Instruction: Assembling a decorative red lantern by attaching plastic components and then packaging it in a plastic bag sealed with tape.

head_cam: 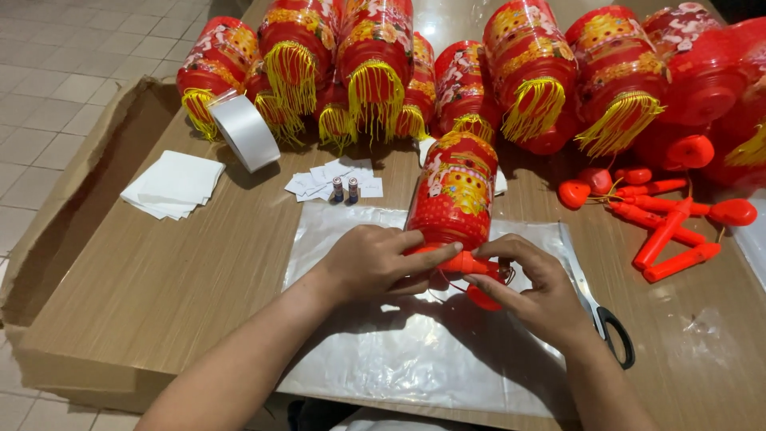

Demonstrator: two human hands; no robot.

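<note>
left hand (371,259) pinches the orange handle (463,262) at the base of the red lantern (452,191), lying mid-surface on a clear plastic sheet (359,359). right hand (536,287) grips the handle's other end, fingers curled. risk imo: thin wire snags or handle pops off w/ twisting.

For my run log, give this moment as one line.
left hand: grips orange plastic handle | right hand: pinches its tip | red cylindrical paper lantern: lying on clear plastic sheet
</note>
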